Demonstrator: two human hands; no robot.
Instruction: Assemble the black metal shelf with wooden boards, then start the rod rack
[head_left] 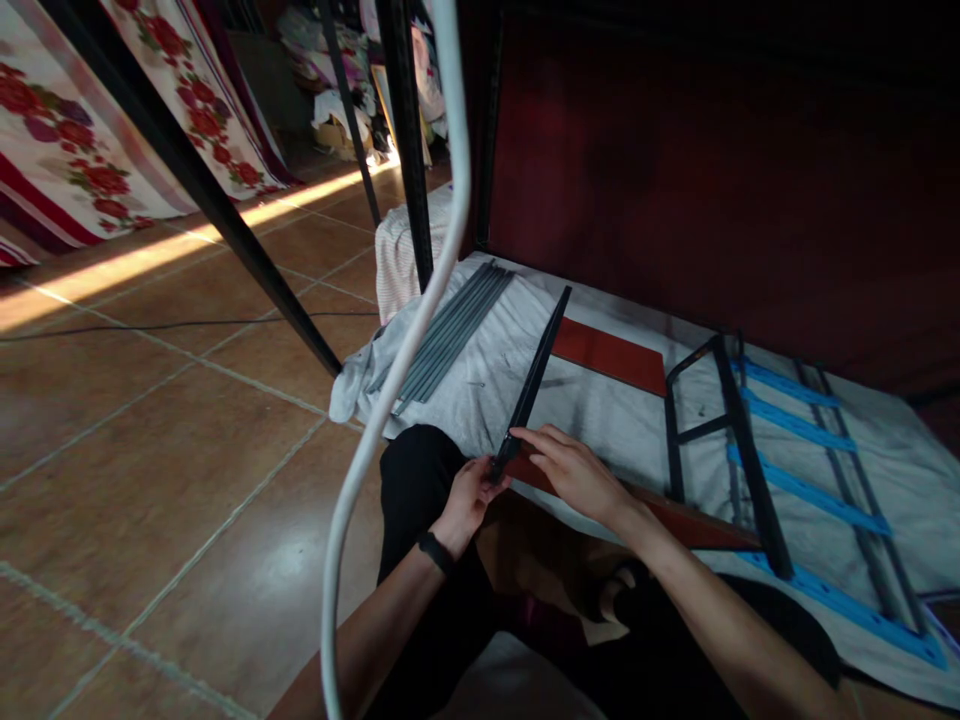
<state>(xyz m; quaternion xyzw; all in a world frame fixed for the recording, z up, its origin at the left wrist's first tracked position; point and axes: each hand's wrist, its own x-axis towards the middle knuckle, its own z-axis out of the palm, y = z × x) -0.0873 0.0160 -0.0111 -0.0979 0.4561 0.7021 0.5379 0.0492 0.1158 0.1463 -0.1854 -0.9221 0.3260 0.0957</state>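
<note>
My left hand [466, 500] is closed around the near end of a long black metal bar [536, 375]. The bar slants up and away over a grey cloth. From the other side, my right hand [574, 470] reaches in with its fingers stretched out, and the index fingertip touches the bar close to its near end. A small bright spot shows at that fingertip, too tiny to name. Under my right hand lies a reddish-brown board [660, 510], partly hidden by the hand and forearm.
Grey rods [457, 335] lie bundled on the cloth [495, 390]. Rightward are a red-brown panel [611, 355], a black metal frame [739, 440] and blue slotted strips [817, 495]. A white cable [409, 350] hangs across my view. Black posts [202, 190] stand at left on the tiled floor.
</note>
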